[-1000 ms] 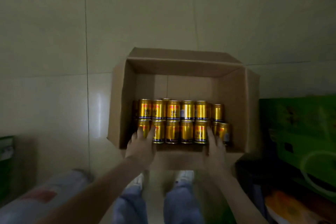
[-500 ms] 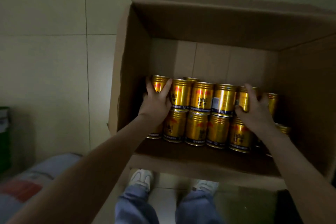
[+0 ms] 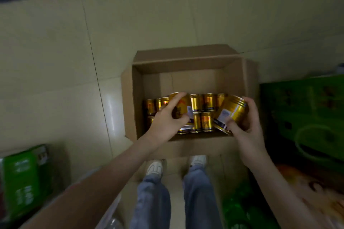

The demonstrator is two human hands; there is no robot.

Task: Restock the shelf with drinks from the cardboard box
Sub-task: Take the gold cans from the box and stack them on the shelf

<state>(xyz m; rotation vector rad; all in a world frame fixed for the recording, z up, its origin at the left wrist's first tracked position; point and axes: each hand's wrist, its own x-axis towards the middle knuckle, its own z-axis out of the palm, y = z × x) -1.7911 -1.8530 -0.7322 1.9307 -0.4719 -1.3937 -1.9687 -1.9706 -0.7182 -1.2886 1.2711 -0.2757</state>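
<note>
While you stood over the box [image 3: 186, 66] | left hand [image 3: 163, 122] clasped left can [image 3: 183, 108] | right hand [image 3: 249, 130] clasped right can [image 3: 232, 110], seemingly tilted

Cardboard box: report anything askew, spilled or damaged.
Nothing damaged or spilled. The left can, in the left hand, and the right can, in the right hand, tilt; remaining cans stand upright in the cardboard box.

the left hand [image 3: 163, 122] is gripping a gold can [image 3: 181, 105], the right hand [image 3: 247, 128] is gripping a tilted gold can [image 3: 231, 110], both over the open cardboard box [image 3: 188, 72] holding more cans [image 3: 206, 115].
</note>
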